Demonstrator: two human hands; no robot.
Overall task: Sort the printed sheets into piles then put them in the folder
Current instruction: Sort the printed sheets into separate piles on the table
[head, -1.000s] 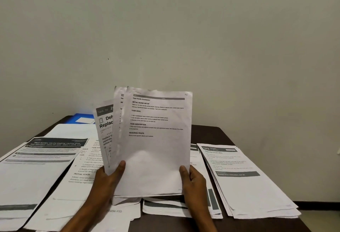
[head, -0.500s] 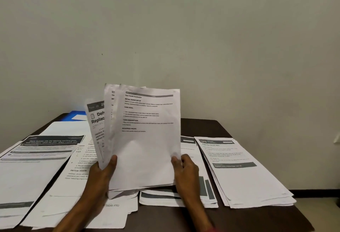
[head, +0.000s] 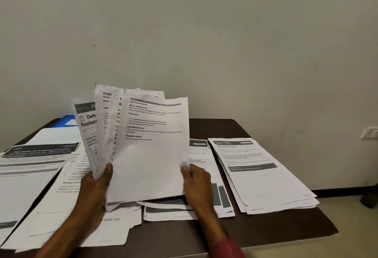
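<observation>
I hold a fanned bunch of printed sheets (head: 151, 155) upright above the dark table (head: 276, 229). My left hand (head: 96, 184) grips the fan's lower left edge, thumb across the front. My right hand (head: 196, 184) pinches the lower right edge of the front sheet, headed with small black text. Several piles lie flat on the table: one at the far left (head: 30, 167), one under my left arm (head: 67, 212), one in the middle under the fan (head: 204, 206), one on the right (head: 261, 178). A blue folder (head: 68, 120) peeks out at the back left.
A pale wall rises right behind the table. A white wall socket (head: 370, 133) sits low on the right. The floor shows past the table's right edge, with a dark object (head: 371, 198) at the frame's edge.
The sheets in my hands have spread into a wider fan, with more pages showing behind the front sheet. The bunch has tilted a little to the left.
</observation>
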